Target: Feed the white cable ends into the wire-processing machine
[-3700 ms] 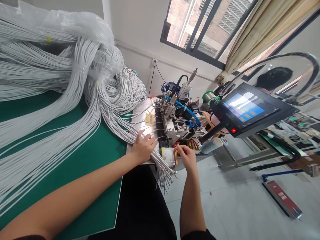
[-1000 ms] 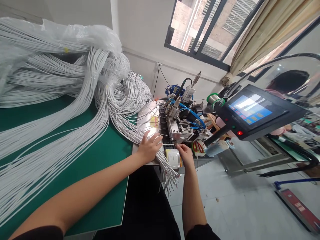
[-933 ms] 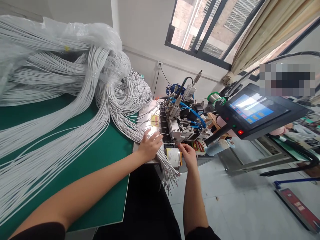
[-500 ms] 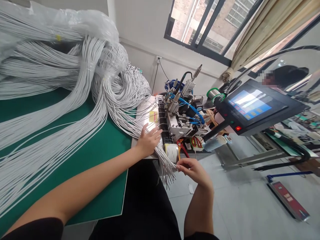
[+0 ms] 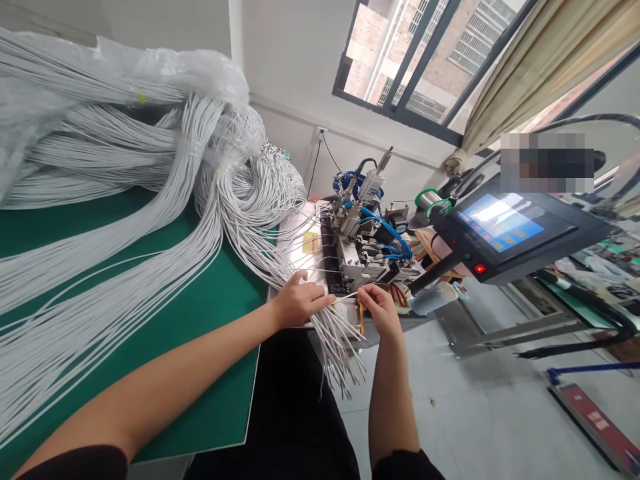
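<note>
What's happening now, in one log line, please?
left hand: on wire bundle | right hand: pinching single wire | screen: lit

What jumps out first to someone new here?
The mass of pale cables spread across the green tabletop at left. Then the blue-tubed machine near centre, with a lit screen to its right. In front, the right hand pinches one strand; the left hand lies over a bundle.
</note>
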`<move>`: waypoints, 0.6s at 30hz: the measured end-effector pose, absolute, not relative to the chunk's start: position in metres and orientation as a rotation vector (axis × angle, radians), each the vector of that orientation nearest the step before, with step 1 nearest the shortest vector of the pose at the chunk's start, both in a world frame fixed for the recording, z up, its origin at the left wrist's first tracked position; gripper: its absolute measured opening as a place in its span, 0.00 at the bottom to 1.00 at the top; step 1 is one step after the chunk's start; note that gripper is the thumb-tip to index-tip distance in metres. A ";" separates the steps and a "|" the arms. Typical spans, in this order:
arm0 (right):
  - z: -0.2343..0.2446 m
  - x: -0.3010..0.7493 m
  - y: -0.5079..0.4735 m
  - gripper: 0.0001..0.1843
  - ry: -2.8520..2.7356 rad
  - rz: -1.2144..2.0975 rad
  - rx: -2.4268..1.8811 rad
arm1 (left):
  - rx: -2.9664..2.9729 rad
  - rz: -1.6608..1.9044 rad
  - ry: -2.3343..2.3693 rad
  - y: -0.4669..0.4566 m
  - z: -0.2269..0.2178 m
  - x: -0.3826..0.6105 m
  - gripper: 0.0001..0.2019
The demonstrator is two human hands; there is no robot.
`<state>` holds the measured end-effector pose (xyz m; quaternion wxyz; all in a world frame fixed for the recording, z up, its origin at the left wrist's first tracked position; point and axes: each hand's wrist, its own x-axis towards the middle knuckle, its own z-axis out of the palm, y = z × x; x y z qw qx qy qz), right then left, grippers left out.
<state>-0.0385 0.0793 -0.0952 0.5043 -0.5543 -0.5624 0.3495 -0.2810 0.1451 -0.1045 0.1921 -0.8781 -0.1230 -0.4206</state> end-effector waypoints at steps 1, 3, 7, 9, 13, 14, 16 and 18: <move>-0.098 -0.038 0.082 0.15 -1.340 0.838 -1.331 | -2.446 -1.206 -0.352 0.145 -0.104 -0.281 0.09; -0.102 -0.035 0.085 0.15 -1.299 0.821 -1.324 | -2.416 -1.248 -0.382 0.143 -0.103 -0.281 0.08; -0.105 -0.032 0.087 0.15 -1.237 0.807 -1.303 | -2.376 -1.270 -0.478 0.139 -0.099 -0.278 0.05; -0.102 -0.032 0.086 0.16 -1.245 0.864 -1.296 | -2.363 -1.259 -0.523 0.139 -0.098 -0.276 0.08; -0.095 -0.032 0.081 0.17 -1.252 1.050 -1.288 | -2.353 -1.236 -0.534 0.140 -0.100 -0.273 0.10; -0.094 -0.032 0.080 0.18 -1.243 1.076 -1.286 | -2.352 -1.235 -0.522 0.140 -0.101 -0.272 0.10; -0.093 -0.034 0.081 0.17 -1.205 1.088 -1.278 | -2.350 -1.234 -0.509 0.141 -0.102 -0.271 0.09; -0.095 -0.037 0.083 0.17 -1.146 1.066 -1.259 | -2.352 -1.229 -0.518 0.141 -0.103 -0.271 0.09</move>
